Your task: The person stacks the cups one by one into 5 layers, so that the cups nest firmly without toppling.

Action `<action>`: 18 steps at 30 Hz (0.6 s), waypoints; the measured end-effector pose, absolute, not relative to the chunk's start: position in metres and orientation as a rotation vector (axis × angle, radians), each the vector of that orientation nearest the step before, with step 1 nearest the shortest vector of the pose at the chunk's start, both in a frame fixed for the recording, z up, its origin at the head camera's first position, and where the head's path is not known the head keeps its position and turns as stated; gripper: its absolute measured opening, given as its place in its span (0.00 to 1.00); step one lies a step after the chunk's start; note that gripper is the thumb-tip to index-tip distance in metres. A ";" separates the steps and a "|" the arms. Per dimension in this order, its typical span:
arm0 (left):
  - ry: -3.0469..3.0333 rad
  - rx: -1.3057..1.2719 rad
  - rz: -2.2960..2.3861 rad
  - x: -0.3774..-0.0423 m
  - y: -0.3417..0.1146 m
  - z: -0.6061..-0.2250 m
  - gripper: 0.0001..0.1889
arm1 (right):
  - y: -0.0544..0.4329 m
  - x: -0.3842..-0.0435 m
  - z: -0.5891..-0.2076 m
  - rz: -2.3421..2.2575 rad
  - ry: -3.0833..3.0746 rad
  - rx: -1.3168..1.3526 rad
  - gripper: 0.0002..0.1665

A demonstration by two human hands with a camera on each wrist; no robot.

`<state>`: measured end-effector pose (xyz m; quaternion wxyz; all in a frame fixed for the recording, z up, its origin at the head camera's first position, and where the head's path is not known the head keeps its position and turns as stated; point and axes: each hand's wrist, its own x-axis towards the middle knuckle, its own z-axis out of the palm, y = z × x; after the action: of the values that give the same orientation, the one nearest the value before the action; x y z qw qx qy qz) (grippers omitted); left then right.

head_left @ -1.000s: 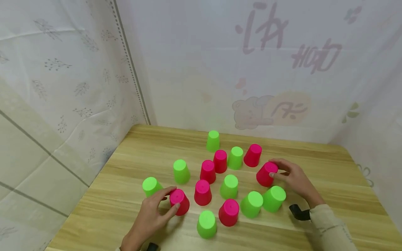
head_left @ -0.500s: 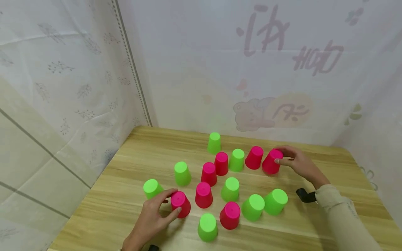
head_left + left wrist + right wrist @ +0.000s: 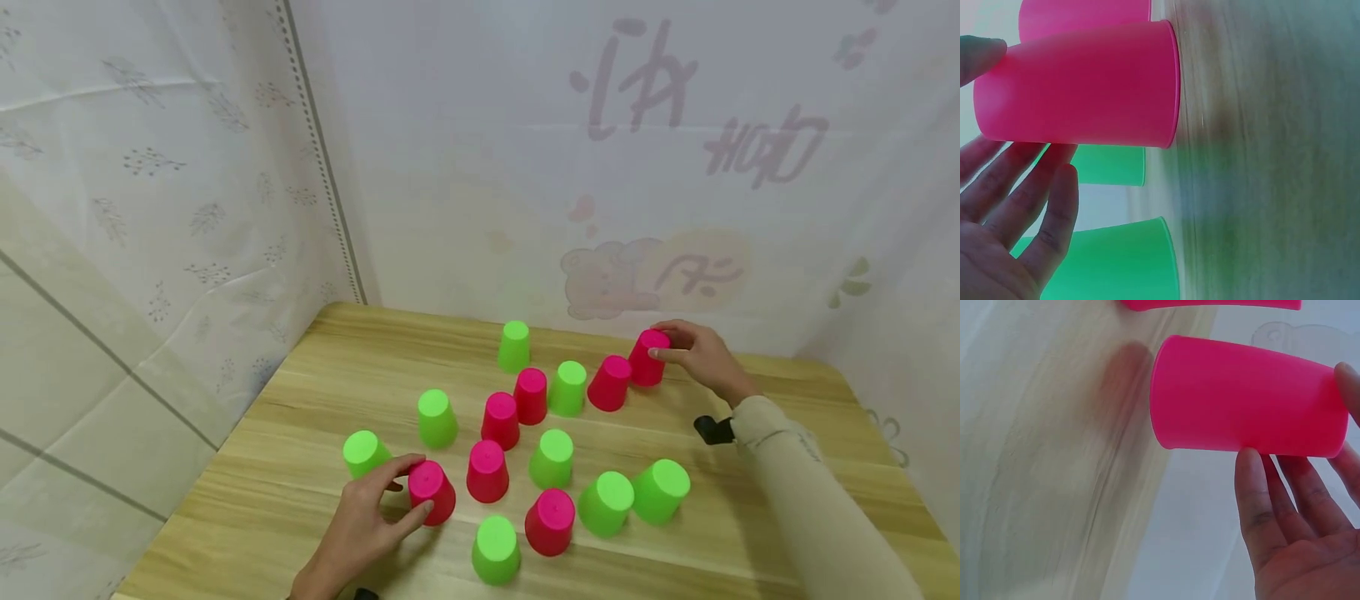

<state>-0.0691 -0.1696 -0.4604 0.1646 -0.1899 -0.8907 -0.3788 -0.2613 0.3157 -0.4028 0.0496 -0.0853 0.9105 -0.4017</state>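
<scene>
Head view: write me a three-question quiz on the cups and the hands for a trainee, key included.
1. Multiple choice: how do the cups standing on the table face? A: open end up; B: open end down; C: lying on their sides.
2. True or false: the left hand holds a red cup, while the right hand holds a green one.
3. Count: how many green cups are in view?

Key:
1. B, open end down.
2. False; each hand holds a red one.
3. Eight.
</scene>
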 end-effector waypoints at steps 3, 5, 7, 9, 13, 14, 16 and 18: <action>-2.555 -0.514 -1.159 -0.068 -0.170 -0.460 0.29 | 0.309 -0.272 -0.406 -1.261 2.757 -0.256 0.33; -2.561 -0.501 -1.203 -0.068 -0.170 -0.461 0.29 | 0.305 -0.278 -0.408 -1.291 2.741 -0.245 0.34; -2.558 -0.496 -1.227 -0.068 -0.170 -0.462 0.29 | 0.302 -0.283 -0.411 -1.322 2.720 -0.223 0.35; -2.555 -0.499 -1.234 -0.069 -0.170 -0.463 0.30 | 0.298 -0.288 -0.414 -1.329 2.715 -0.197 0.35; -2.556 -0.521 -1.235 -0.069 -0.170 -0.464 0.30 | 0.292 -0.298 -0.418 -1.343 2.719 -0.165 0.35; -2.557 -0.522 -1.240 -0.070 -0.169 -0.464 0.30 | 0.291 -0.300 -0.419 -1.344 2.723 -0.164 0.35; -2.565 -0.519 -1.247 -0.070 -0.168 -0.465 0.30 | 0.288 -0.303 -0.420 -1.354 2.719 -0.163 0.35; -2.573 -0.513 -1.256 -0.069 -0.167 -0.465 0.30 | 0.286 -0.306 -0.420 -1.370 2.704 -0.158 0.34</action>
<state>-0.0694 -0.1674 -0.4650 0.1161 -0.1750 -0.8787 -0.4287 -0.3062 0.2863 -0.4203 0.0528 -0.0520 0.8896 -0.4507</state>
